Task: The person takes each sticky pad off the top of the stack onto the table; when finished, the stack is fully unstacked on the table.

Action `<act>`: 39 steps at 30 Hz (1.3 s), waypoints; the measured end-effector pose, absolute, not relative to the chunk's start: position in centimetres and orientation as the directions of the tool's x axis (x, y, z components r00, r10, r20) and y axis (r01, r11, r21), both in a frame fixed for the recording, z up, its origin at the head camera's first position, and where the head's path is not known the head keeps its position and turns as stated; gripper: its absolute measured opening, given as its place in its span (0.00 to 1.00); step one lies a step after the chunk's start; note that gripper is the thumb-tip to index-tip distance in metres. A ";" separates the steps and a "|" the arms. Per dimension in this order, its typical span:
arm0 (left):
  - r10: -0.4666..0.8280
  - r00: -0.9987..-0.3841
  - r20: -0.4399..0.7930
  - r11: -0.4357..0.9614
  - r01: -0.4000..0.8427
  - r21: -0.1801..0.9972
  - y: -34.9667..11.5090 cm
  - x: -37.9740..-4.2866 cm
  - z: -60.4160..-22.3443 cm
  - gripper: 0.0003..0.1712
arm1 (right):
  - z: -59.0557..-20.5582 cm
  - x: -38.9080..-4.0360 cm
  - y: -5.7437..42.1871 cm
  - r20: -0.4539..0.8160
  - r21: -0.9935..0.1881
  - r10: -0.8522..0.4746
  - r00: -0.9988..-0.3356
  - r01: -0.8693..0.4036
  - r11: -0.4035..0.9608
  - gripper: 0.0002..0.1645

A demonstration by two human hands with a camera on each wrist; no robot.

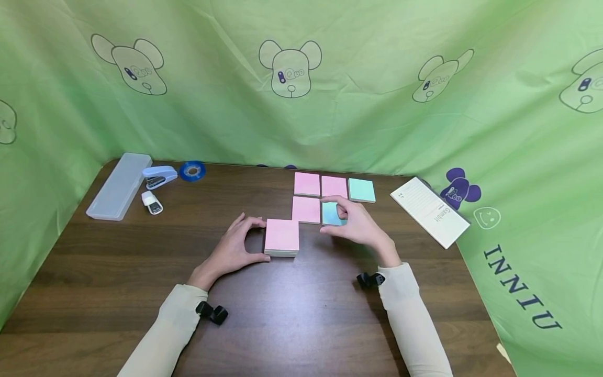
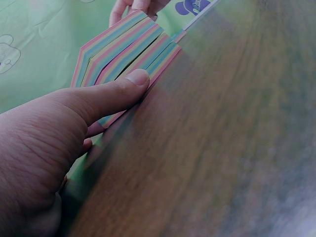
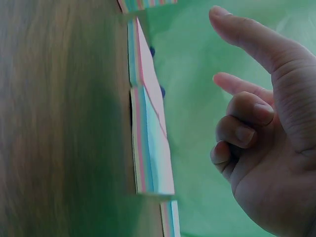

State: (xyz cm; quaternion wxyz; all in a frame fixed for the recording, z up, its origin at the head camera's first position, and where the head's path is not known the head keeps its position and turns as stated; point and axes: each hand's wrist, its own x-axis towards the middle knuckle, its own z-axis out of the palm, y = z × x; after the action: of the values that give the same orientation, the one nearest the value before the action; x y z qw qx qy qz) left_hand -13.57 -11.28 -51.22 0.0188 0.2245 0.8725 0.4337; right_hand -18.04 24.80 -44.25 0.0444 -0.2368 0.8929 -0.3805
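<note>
My left hand [image 1: 230, 250] grips a stack of sticky note pads [image 1: 281, 233], pink on top, thumb at its near side and fingers at its far side. Striped edges of several layered pads show in the left wrist view. My right hand [image 1: 360, 224] hovers over a blue sticky note pad [image 1: 331, 213], thumb and index finger spread apart and holding nothing; its other fingers are bent in the right wrist view. Beside and behind the blue pad lie a front pink pad [image 1: 305, 209], two back pink pads [image 1: 306, 184] and a mint pad [image 1: 361, 190], set in two rows.
On the left of the wooden table [image 1: 264, 324] are a translucent pencil case [image 1: 118, 188], a light blue stapler [image 1: 160, 176], a small white-capped item [image 1: 152, 202] and a blue tape roll [image 1: 192, 171]. A white notepad [image 1: 430, 212] lies at the right. Green cloth [image 1: 358, 125] surrounds the table.
</note>
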 end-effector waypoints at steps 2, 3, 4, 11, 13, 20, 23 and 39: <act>0.407 -0.899 0.160 0.524 0.373 0.766 -11.3 -13.6 -51.2 0.48 | -44.1 -17.8 24.3 0.106 -0.694 -0.468 -0.878 -0.402 0.597 0.43; 0.406 -0.900 0.159 0.524 0.372 0.766 -11.2 -13.5 -51.2 0.48 | -44.1 -17.7 24.0 0.105 -0.692 -0.472 -0.875 -0.405 0.597 0.43; 0.405 -0.901 0.158 0.524 0.370 0.767 -11.2 -13.5 -51.2 0.48 | -44.1 -17.6 23.8 0.105 -0.690 -0.478 -0.872 -0.410 0.596 0.44; 0.404 -0.902 0.151 0.526 0.364 0.769 -11.2 -13.5 -51.2 0.48 | -44.2 -16.9 22.3 0.095 -0.688 -0.531 -0.842 -0.441 0.576 0.45; 0.404 -0.902 0.151 0.526 0.364 0.768 -11.2 -13.4 -51.2 0.48 | -44.3 -16.8 21.9 0.088 -0.685 -0.545 -0.834 -0.448 0.574 0.45; 0.403 -0.902 0.152 0.527 0.365 0.768 -11.2 -13.5 -51.1 0.48 | -44.8 -16.2 20.3 0.084 -0.662 -0.577 -0.812 -0.478 0.576 0.48; 0.403 -0.902 0.154 0.528 0.367 0.766 -11.2 -13.5 -51.1 0.48 | -45.3 -16.0 19.5 0.090 -0.656 -0.588 -0.803 -0.493 0.572 0.49; 0.419 -0.889 0.186 0.520 0.402 0.754 -11.3 -13.6 -51.3 0.48 | -46.5 -15.1 17.5 0.042 -0.573 -0.553 -0.832 -0.473 0.669 0.55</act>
State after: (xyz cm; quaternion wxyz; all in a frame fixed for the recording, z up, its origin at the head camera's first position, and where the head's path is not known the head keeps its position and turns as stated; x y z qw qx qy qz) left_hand -13.63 -11.31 -51.25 0.0095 0.2354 0.8717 0.4298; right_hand -15.10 17.49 -46.50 0.0679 -0.2816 0.9109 -0.2938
